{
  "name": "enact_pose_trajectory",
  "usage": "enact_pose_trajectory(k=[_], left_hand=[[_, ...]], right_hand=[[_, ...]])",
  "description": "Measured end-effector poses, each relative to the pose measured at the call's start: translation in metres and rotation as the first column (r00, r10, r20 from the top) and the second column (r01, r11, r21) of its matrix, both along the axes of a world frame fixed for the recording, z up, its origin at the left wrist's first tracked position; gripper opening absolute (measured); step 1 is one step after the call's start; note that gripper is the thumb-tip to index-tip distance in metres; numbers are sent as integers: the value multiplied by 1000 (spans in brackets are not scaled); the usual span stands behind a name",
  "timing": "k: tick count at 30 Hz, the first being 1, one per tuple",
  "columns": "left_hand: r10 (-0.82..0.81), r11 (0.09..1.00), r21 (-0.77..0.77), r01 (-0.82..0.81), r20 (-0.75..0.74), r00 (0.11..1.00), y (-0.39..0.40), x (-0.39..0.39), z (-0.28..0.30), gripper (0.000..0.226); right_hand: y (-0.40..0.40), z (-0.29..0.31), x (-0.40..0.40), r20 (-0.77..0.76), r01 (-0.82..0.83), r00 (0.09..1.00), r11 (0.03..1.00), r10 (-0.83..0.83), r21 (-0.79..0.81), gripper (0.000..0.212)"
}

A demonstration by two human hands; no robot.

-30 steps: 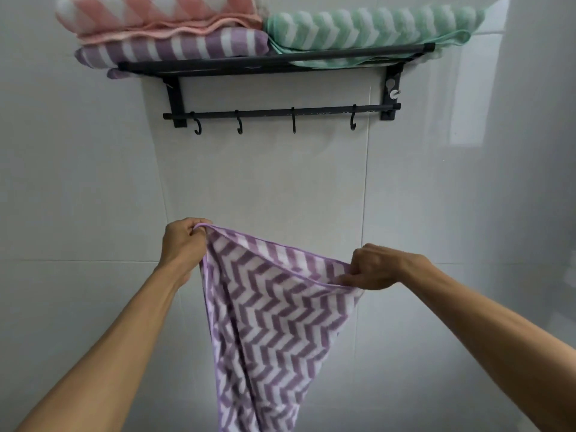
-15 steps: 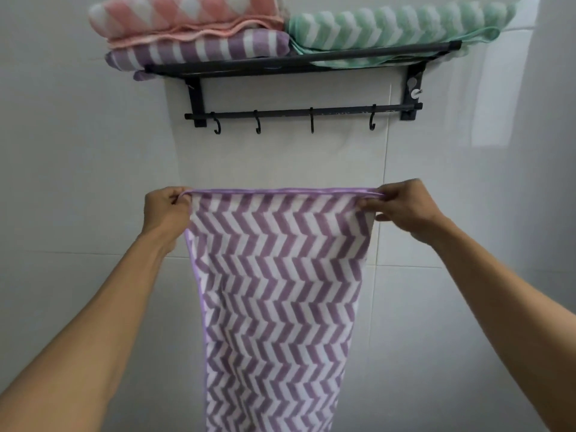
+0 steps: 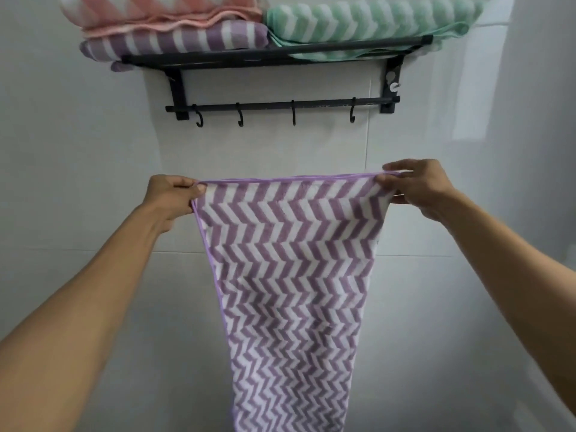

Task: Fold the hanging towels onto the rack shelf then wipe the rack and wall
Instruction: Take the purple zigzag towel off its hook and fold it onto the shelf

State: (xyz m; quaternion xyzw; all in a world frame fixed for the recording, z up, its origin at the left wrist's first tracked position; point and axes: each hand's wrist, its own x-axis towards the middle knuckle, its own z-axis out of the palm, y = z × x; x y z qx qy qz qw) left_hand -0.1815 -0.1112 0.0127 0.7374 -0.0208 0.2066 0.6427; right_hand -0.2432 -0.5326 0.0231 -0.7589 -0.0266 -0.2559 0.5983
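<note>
A purple and white zigzag towel (image 3: pixel 290 275) hangs stretched flat between my hands, below the black wall rack (image 3: pixel 274 54). My left hand (image 3: pixel 170 198) pinches its top left corner and my right hand (image 3: pixel 417 188) pinches its top right corner. The towel's lower end runs out of the bottom of the frame. On the rack shelf lie a folded pink towel (image 3: pixel 162 10) on top of a folded purple striped towel (image 3: pixel 187 40), and beside them a folded green towel (image 3: pixel 367 21).
Under the shelf runs a black bar (image 3: pixel 280 106) with several bare hooks. The white tiled wall (image 3: pixel 78 151) fills the background, with a corner and a bright reflection at the right (image 3: pixel 530 120).
My hands have pulled the towel's top edge apart from a slack bunch into a taut straight line and raised it a little. The towel now hangs flat.
</note>
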Motion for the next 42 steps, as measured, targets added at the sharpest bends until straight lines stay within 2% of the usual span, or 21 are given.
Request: enact_pose_trajectory(k=[3,5,9,16,18,19,20,21,22,24,25,26,28,30,32,34,36,38,39,40,42], left_hand=[[-47,997,-59,45,-26,999,-15,-10,-2,13],[-56,995,-82,53,-37,998,-24,-16,-6,15],[-56,994,-96,47,-90,994,-41,-24,-28,16],[2,988,-152,-27,-167,986,-65,-52,-77,13],[31,983,-176,-55,-132,991,-63,-52,-65,13],[-1,976,-218,-18,-85,996,-61,-48,-51,11],[-67,964,-260,60,-19,998,-56,-46,-38,10],[-159,948,-274,163,39,987,-52,-44,-30,23],[-260,940,-222,261,33,965,-52,-51,-30,44],[-399,915,-130,382,-155,904,-55,-61,-74,84],[-437,899,-139,415,-254,863,-60,-68,-110,93],[-438,899,-182,398,-337,834,-64,-75,-143,92],[-344,937,-221,271,-452,823,-63,-87,-191,60],[-193,979,-160,126,-521,831,-45,-89,-218,20],[-122,990,-125,60,-578,807,-29,-88,-222,15],[-145,986,-147,74,-572,807,-23,-82,-203,17],[-168,972,-225,62,-488,856,-19,-68,-168,6],[-297,899,-414,145,-331,895,-8,-60,-130,18],[-427,832,-485,270,-249,869,0,-62,-120,29],[-540,782,-489,386,-221,812,7,-68,-118,42],[-618,777,-392,492,-334,711,22,-88,-146,79]], right_hand=[[-15,-2,-9,-26,-15,1000,1000,15,0,4],[-22,-3,-15,-37,-46,998,998,48,48,6],[-35,-16,-25,-121,-84,989,996,87,29,14],[-49,-58,-27,-223,-39,973,993,64,113,13],[-49,-45,-25,-194,-37,979,990,63,136,16],[-51,-29,-22,-139,-46,988,984,70,170,17],[-51,-12,-21,-77,-87,991,973,106,213,21],[-50,1,-23,-31,-160,984,956,173,247,35],[-49,3,-28,-40,-239,966,942,255,237,55],[-44,-34,-40,-223,-269,932,957,287,105,93],[-45,-72,-46,-334,-284,897,957,289,66,104],[-46,-115,-49,-433,-287,855,956,286,64,108],[-44,-189,-64,-575,-254,766,957,288,142,107],[-39,-228,-81,-660,-224,689,954,300,200,89],[-30,-231,-88,-680,-195,675,958,286,209,55],[-15,-210,-77,-668,-132,704,969,240,209,51],[-1,-171,-61,-595,-76,768,956,238,283,52],[12,-132,-50,-444,-113,836,893,323,435,55],[19,-120,-51,-384,-174,834,849,396,499,59],[25,-117,-55,-374,-235,803,824,464,515,61],[35,-139,-71,-471,-306,715,837,516,453,60]])
